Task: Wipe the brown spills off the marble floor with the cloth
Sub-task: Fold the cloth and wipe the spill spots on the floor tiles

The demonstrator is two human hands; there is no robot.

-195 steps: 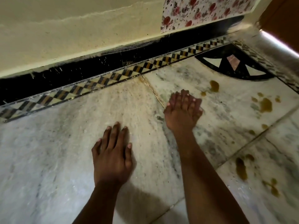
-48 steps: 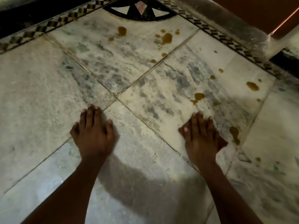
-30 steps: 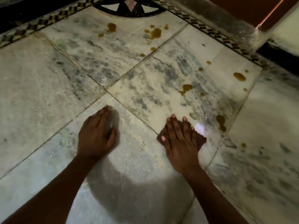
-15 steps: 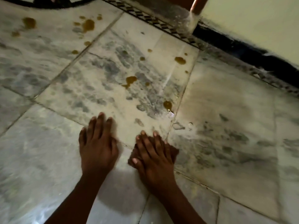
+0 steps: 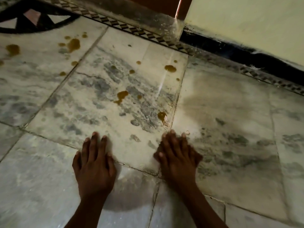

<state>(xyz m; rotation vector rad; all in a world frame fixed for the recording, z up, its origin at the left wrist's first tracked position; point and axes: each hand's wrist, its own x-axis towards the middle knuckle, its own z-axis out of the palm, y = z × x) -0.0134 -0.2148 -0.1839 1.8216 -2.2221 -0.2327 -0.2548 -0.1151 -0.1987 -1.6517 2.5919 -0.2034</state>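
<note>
Marble floor (image 5: 230,99), grey-veined and dusty, spreads under a kneeling person's two hands. The left hand (image 5: 94,163) lies flat, fingers straight, its grip released and holding nothing. The right hand (image 5: 176,157) presses flat on a dark cloth (image 5: 196,157), of which only an edge peeks past the fingers; blur smears it. Brown spills (image 5: 122,94) dot the tiles ahead: one small puddle (image 5: 162,115) sits just beyond the right fingertips by the tile joint, others lie further off toward the chequered border strip (image 5: 131,29) and the black inlay (image 5: 32,18) at the far left
</note>
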